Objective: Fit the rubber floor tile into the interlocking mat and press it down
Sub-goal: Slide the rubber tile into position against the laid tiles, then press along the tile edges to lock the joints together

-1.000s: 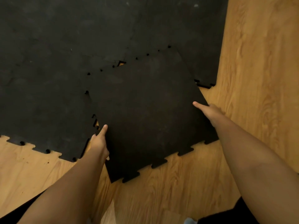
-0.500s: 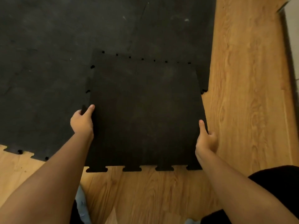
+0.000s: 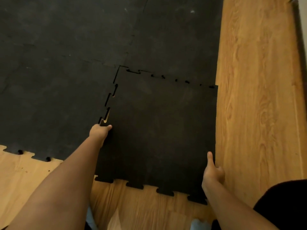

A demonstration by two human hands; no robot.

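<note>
A black rubber floor tile [image 3: 159, 130] with jigsaw tabs lies in the open corner of the black interlocking mat [image 3: 66, 72]. Small gaps still show along its left and far seams, where the tabs sit close to the mat's notches. My left hand [image 3: 99, 132] grips the tile's left edge, thumb on top. My right hand [image 3: 213, 173] holds the tile's right edge near its near corner, thumb lying up along the top face. The tile's near tabs rest on bare wood.
Light wooden floor [image 3: 257, 97] runs along the right of the mat and in front of it. A wall or skirting edge [image 3: 300, 47] shows at the far right. Dark clothing [image 3: 285, 205] sits at the lower right.
The tile has shifted to the right and into the mat's corner, its edges now lining up with the seams. Both hands stayed on its side edges.
</note>
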